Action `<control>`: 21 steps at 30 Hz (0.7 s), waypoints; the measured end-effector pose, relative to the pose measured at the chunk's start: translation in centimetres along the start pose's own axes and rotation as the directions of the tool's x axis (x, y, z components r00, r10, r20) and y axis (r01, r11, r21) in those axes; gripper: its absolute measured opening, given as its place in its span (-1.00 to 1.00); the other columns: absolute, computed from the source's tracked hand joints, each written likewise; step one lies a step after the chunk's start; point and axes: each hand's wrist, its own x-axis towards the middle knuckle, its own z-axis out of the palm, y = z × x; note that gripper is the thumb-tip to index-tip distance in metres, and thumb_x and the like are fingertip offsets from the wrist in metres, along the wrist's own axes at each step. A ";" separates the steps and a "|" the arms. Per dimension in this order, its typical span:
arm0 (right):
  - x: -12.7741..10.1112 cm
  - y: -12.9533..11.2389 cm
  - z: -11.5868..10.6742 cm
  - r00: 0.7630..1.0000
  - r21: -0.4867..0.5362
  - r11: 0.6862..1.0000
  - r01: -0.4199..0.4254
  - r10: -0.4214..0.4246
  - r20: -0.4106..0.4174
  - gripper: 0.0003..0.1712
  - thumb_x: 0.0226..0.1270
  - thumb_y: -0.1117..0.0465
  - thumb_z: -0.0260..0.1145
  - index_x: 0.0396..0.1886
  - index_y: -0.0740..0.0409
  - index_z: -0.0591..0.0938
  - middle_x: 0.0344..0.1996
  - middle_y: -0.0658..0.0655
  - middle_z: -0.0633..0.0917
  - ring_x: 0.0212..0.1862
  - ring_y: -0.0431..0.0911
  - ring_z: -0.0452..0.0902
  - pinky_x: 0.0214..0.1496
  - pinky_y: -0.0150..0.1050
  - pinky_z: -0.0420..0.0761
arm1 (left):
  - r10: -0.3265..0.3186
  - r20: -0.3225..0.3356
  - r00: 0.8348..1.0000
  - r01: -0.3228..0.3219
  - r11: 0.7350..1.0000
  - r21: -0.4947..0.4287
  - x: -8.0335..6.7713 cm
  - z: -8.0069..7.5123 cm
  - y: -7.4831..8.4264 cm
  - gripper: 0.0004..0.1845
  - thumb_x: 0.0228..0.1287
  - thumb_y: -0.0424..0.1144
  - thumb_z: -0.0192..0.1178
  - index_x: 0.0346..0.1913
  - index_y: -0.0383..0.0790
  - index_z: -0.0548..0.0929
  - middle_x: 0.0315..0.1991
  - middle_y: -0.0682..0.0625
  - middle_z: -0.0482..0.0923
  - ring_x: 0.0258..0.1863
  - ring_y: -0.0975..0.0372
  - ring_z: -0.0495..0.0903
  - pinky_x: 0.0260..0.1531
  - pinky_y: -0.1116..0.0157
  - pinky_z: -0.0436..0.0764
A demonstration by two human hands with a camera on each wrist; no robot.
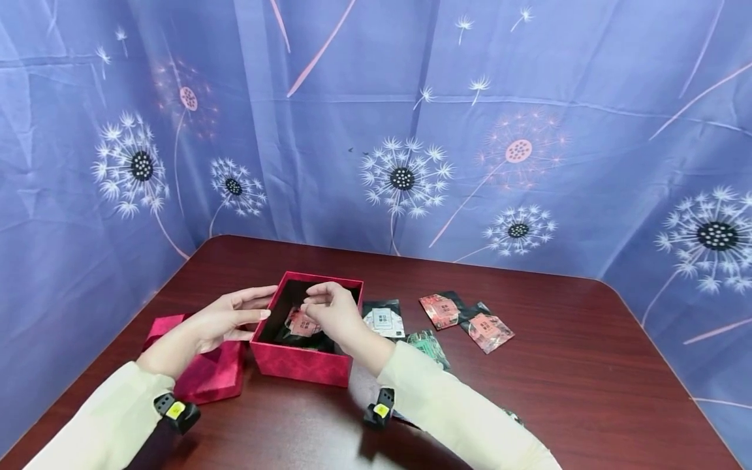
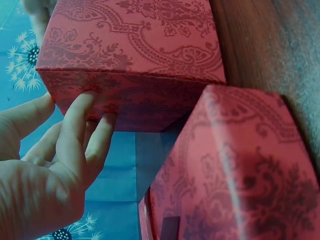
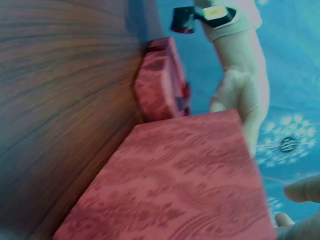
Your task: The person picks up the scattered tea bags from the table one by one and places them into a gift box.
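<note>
Near edge: two cream sleeves, each with a small black-and-yellow wrist unit. Red lid (image 1: 202,365) lies on the desk (image 1: 587,391) at left, just beside the open red box (image 1: 305,359) (same paisley print, wrist views show it well). Left hand (image 1: 214,323) is at the box's left wall, fingers (image 2: 82,132) straight and slightly spread, tips touching the wall near its top edge, not curled round anything. Right hand (image 1: 331,310) hovers over the box opening, fingers bent in toward the thumb; cannot tell whether they pinch anything. Inside the box, dark lining and a red sachet (image 1: 302,324) right under that hand. Past the box, on the desk: white-label sachet (image 1: 383,318), green sachet (image 1: 429,346), two more red sachets (image 1: 440,310) (image 1: 486,329) overlapping. Behind, blue dandelion-print cloth (image 1: 411,130).
</note>
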 end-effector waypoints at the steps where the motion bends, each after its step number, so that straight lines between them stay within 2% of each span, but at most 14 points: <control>1: -0.2 -0.2 -0.1 1.000 0.009 1.000 0.024 -0.024 -0.005 -0.66 0.22 0.41 0.25 0.00 0.42 0.51 -0.15 0.35 0.65 -0.16 0.02 0.63 -0.04 -0.11 0.65 | -0.003 -0.001 1.000 0.003 1.000 0.001 0.0 0.0 0.0 -0.25 0.34 -0.19 0.14 0.48 -0.26 0.04 0.42 -0.36 0.08 0.12 0.13 0.53 -0.02 0.12 0.61; 4: -0.6 -0.9 -0.5 0.995 0.084 0.992 0.096 -0.095 -0.020 -0.66 0.23 0.39 0.26 -0.01 0.45 0.51 -0.19 0.36 0.65 -0.23 -0.08 0.65 -0.05 -0.13 0.65 | -0.004 -0.001 1.000 0.004 1.000 0.005 0.0 0.0 0.0 -0.24 0.34 -0.18 0.14 0.48 -0.26 0.03 0.42 -0.37 0.08 0.15 0.07 0.51 -0.01 0.12 0.61; 9: -0.8 -2.0 -1.7 0.975 0.183 0.959 0.218 -0.204 -0.091 -0.70 0.25 0.45 0.24 -0.04 0.51 0.48 -0.26 0.39 0.63 -0.36 -0.28 0.60 -0.13 -0.16 0.68 | -0.016 -0.012 1.000 0.016 1.000 0.003 0.0 -0.1 0.1 -0.24 0.34 -0.16 0.14 0.48 -0.24 0.04 0.43 -0.36 0.07 0.17 0.00 0.49 0.01 0.09 0.59; 12: -0.9 -2.4 -2.6 0.959 0.189 0.946 0.265 -0.237 -0.158 -0.74 0.23 0.47 0.23 -0.09 0.49 0.50 -0.35 0.30 0.64 -0.41 -0.29 0.58 -0.19 -0.17 0.69 | -0.020 -0.013 1.000 0.020 1.000 0.001 0.0 -0.2 0.1 -0.24 0.34 -0.16 0.14 0.49 -0.23 0.04 0.43 -0.35 0.07 0.18 0.00 0.48 0.03 0.07 0.58; 15: -0.8 -2.4 -3.6 0.939 0.189 0.935 0.299 -0.253 -0.231 -0.76 0.22 0.48 0.24 -0.11 0.49 0.51 -0.41 0.11 0.64 -0.42 -0.26 0.60 -0.22 -0.21 0.69 | -0.021 -0.017 1.000 0.022 1.000 0.004 0.0 -0.2 0.1 -0.24 0.33 -0.16 0.15 0.48 -0.23 0.04 0.43 -0.34 0.08 0.16 0.03 0.50 0.03 0.07 0.58; 21: -0.4 -1.6 -5.5 0.880 0.144 0.920 0.363 -0.288 -0.378 -0.75 0.20 0.47 0.27 -0.14 0.54 0.52 -0.47 -0.02 0.63 -0.40 -0.26 0.58 -0.21 -0.37 0.65 | -0.027 -0.019 0.999 0.027 1.000 0.005 0.1 -0.2 -0.1 -0.23 0.33 -0.16 0.16 0.49 -0.22 0.04 0.44 -0.33 0.07 0.14 0.08 0.52 0.02 0.10 0.59</control>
